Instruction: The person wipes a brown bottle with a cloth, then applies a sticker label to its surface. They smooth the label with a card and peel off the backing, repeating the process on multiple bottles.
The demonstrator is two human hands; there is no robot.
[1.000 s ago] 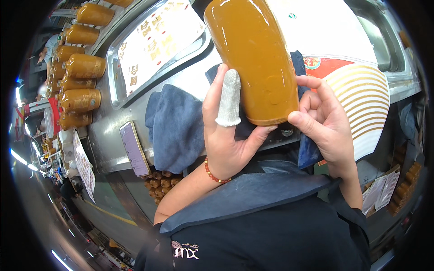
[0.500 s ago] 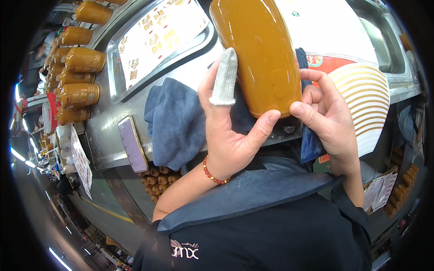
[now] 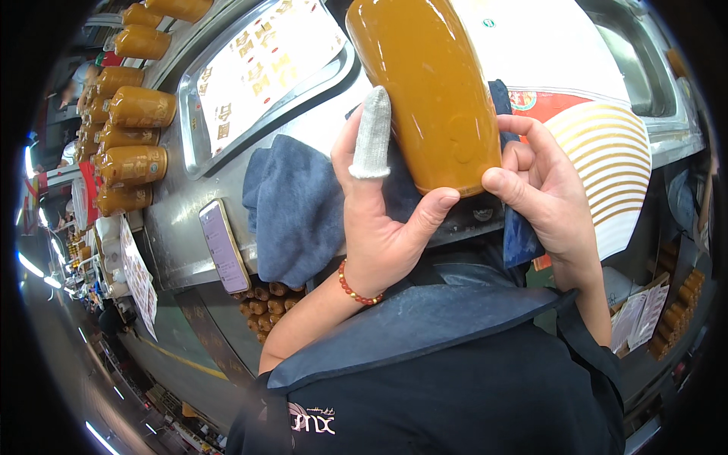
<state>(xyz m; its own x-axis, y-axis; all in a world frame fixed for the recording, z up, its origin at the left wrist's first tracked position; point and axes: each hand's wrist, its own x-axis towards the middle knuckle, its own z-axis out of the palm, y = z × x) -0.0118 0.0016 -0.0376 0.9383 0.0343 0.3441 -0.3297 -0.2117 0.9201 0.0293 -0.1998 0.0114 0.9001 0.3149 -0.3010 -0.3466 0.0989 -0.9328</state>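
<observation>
Okay, one phone (image 3: 224, 246) is lying on the steel counter (image 3: 174, 243), one bunched blue cloth (image 3: 294, 212) is sitting beside it, the half-open left hand (image 3: 383, 227) is gripping one amber bottle (image 3: 425, 98) between both hands, and the loosely curled right hand (image 3: 547, 189) is gripping its lower right edge.

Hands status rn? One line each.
Left hand: holding the brown bottle by its left side and base.
Right hand: holding the same bottle at its lower right edge.
</observation>
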